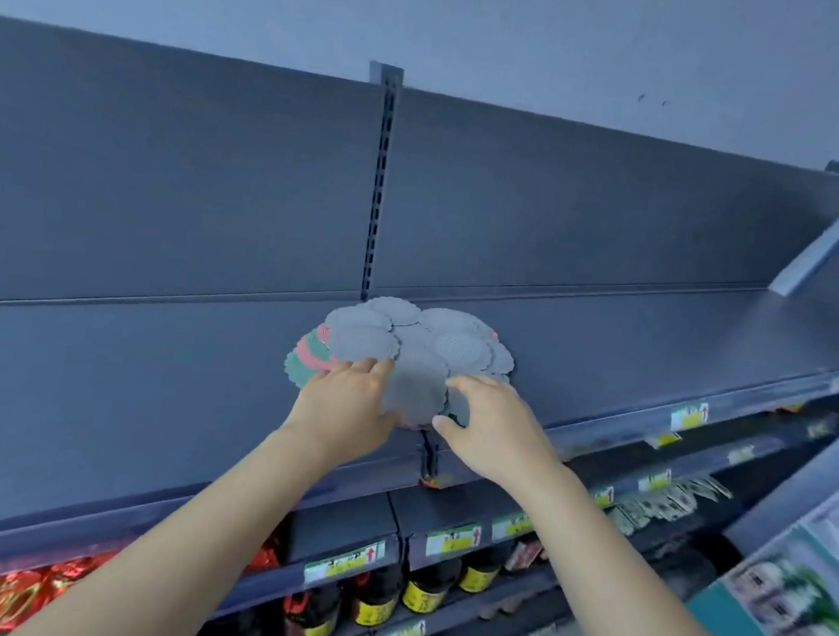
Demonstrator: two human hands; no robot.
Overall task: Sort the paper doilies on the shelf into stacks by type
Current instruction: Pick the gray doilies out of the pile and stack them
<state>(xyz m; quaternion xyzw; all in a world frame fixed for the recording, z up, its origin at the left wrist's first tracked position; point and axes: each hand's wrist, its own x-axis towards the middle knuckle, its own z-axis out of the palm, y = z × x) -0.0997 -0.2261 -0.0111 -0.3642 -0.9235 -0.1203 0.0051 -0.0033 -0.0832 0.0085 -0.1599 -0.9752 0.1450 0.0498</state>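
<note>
A person reaches both hands into a mixed heap of doilies (405,347) on the top shelf (658,349). The left hand (344,402) lies flat on the pile's left side; the right hand (491,425), fingers spread, hovers over its near edge, nearest the grey ones, pink and green peeking out left.

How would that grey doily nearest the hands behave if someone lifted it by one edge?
The grey doily looks paper-thin with a scalloped edge, so it would probably droop and weigh almost nothing. It overlaps others in the pile of doilies, so a neighbour may slide along. The lacy rim might tear if tugged.
</note>
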